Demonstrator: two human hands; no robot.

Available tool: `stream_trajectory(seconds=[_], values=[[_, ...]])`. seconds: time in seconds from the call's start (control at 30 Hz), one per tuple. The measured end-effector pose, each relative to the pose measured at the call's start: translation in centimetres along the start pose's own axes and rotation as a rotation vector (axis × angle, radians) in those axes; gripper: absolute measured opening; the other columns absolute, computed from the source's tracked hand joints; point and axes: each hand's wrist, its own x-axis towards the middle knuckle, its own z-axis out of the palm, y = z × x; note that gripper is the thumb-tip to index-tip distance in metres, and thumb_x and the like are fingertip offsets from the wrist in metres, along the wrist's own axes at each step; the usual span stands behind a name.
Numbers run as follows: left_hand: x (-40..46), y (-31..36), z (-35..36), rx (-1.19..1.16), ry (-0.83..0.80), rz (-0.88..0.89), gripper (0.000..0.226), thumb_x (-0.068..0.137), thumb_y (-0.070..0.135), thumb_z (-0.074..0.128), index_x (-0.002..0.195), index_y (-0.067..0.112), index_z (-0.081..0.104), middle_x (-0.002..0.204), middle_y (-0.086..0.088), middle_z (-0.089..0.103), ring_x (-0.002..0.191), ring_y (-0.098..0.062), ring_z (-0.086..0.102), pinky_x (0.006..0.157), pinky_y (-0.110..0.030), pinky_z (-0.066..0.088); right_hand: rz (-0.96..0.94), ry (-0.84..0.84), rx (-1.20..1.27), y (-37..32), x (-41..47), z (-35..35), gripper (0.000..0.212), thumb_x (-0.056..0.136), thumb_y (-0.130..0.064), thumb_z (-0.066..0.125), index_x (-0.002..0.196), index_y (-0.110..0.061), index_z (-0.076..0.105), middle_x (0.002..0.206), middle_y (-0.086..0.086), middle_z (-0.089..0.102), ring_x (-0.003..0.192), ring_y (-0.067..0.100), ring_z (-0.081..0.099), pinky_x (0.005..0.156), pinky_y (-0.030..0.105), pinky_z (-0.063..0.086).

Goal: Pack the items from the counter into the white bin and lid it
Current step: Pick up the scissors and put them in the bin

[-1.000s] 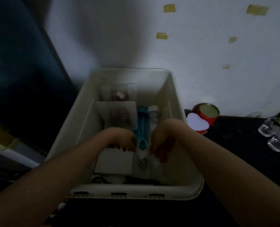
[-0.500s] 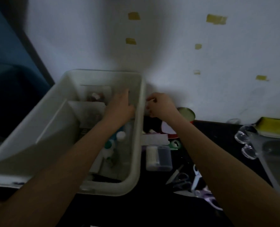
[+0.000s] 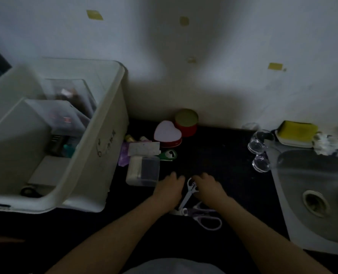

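Your fingers are down on the dark counter [image 3: 213,151] at either side of the white tool [image 3: 188,194]; the left hand [image 3: 169,189] sits just left of it, the right hand [image 3: 208,187] just right, fingertips touching or nearly touching its head. Whether either hand is already pinching it, you cannot tell in this dim light; the fingers look loosely curled, not spread.

The tool lies flat between your hands, well right of the bin [image 3: 105,135]. Its long axis runs diagonally: the forked head points away from you and slightly right, the handle back toward you and left, ending against the scissors [image 3: 205,217].

Watch that overlap. If you lift by the head alone, the handle may drag the scissors or snag in their loops. The clear box [image 3: 142,171] is just beside your left hand, so a wide sweep toward the bin could knock it.
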Motion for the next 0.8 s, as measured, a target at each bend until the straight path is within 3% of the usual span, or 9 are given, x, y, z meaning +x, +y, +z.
stream_trajectory(seconds=[0.13, 0.3, 0.5, 0.6, 0.8], values=[[-0.7, -0.8, 5.5, 0.059, -0.063, -0.112, 0.042, 0.099, 0.016, 0.032, 0.14, 0.007, 0.033, 0.141, -0.02, 0.035, 0.13, -0.03, 0.038, 0.099, -0.043, 0.04, -0.121, 0.067, -0.071, 0.7, -0.8, 3.3, 0.066, 0.089, -0.032, 0.054, 0.146, -0.023, 0.023, 0.151, 0.01, 0.023, 0.137, 0.026, 0.027, 0.104, 0.04, 0.036], [0.4, -1.6, 7.0, 0.155, -0.017, -0.075, 0.044, 0.096, 0.012, 0.036, 0.14, 0.009, 0.032, 0.142, -0.015, 0.034, 0.135, -0.027, 0.033, 0.098, -0.036, 0.04, -0.161, 0.042, -0.077, 1.1, -0.1, 5.0, 0.062, 0.093, -0.027, 0.048, 0.148, -0.027, 0.019, 0.158, 0.007, 0.004, 0.146, 0.025, 0.006, 0.11, 0.045, 0.029], [2.4, -1.5, 6.4, 0.129, 0.048, -0.053, 0.041, 0.091, 0.013, 0.047, 0.131, 0.012, 0.042, 0.132, -0.011, 0.043, 0.127, -0.023, 0.04, 0.091, -0.033, 0.042, -0.105, 0.111, -0.05, 2.4, 1.3, 4.4, 0.059, 0.094, -0.022, 0.046, 0.147, -0.023, 0.021, 0.157, 0.012, 0.005, 0.145, 0.025, 0.008, 0.106, 0.039, 0.036], [3.3, -1.6, 5.8, 0.073, 0.07, -0.045, 0.037, 0.094, 0.014, 0.043, 0.131, 0.013, 0.045, 0.13, -0.01, 0.045, 0.122, -0.022, 0.044, 0.086, -0.032, 0.044, -0.057, 0.119, -0.038, 3.5, 2.2, 3.4, 0.055, 0.097, -0.022, 0.041, 0.148, -0.021, 0.019, 0.157, 0.015, 0.006, 0.145, 0.026, 0.01, 0.109, 0.038, 0.035], [3.9, -2.6, 5.1, -0.136, 0.105, 0.058, 0.038, 0.096, 0.01, 0.04, 0.133, 0.011, 0.048, 0.132, -0.008, 0.048, 0.122, -0.021, 0.046, 0.094, -0.027, 0.041, 0.031, 0.125, -0.025, 4.5, 2.6, 2.2, 0.056, 0.096, -0.019, 0.044, 0.147, -0.019, 0.019, 0.156, 0.016, 0.007, 0.144, 0.03, 0.011, 0.109, 0.041, 0.033]])
